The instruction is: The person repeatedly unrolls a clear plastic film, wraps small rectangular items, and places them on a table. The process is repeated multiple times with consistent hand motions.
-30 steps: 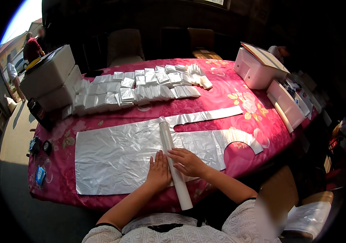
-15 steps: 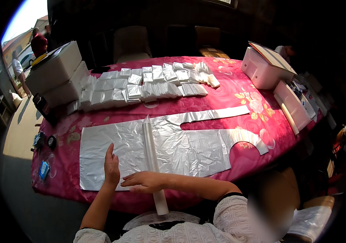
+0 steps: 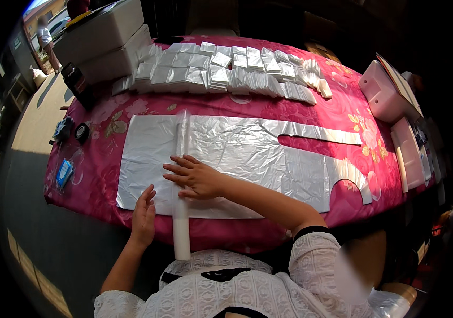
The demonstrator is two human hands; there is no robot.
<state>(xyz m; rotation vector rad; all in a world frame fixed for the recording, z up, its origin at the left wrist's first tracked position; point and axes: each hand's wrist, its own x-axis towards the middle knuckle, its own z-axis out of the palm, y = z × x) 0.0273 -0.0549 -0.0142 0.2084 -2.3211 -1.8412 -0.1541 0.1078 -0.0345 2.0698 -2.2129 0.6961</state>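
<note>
A thin white plastic apron-like sheet (image 3: 247, 164) is spread flat on the table, its two strap-like ends pointing right. Across its left part lies a long translucent roll (image 3: 181, 233), whose near end juts past the table's front edge toward me. My right hand (image 3: 197, 177) is open, palm down with fingers spread, over the middle of the roll; whether it presses on it is hard to tell. Just left of the roll, by the sheet's near edge, my left hand (image 3: 143, 214) is open with fingers pointing up and holds nothing.
Rows of folded white plastic packets (image 3: 200, 74) fill the table's far side. White foam boxes (image 3: 102, 42) stand far left, another foam box (image 3: 385, 87) at right. A dark bottle (image 3: 77, 85), a black tape roll (image 3: 81, 132) and a blue packet (image 3: 64, 172) sit along the left edge.
My right hand has moved up and away from me onto the roll, its fingers now spread. The roll lies slightly further left over the sheet. The whole view has shifted.
</note>
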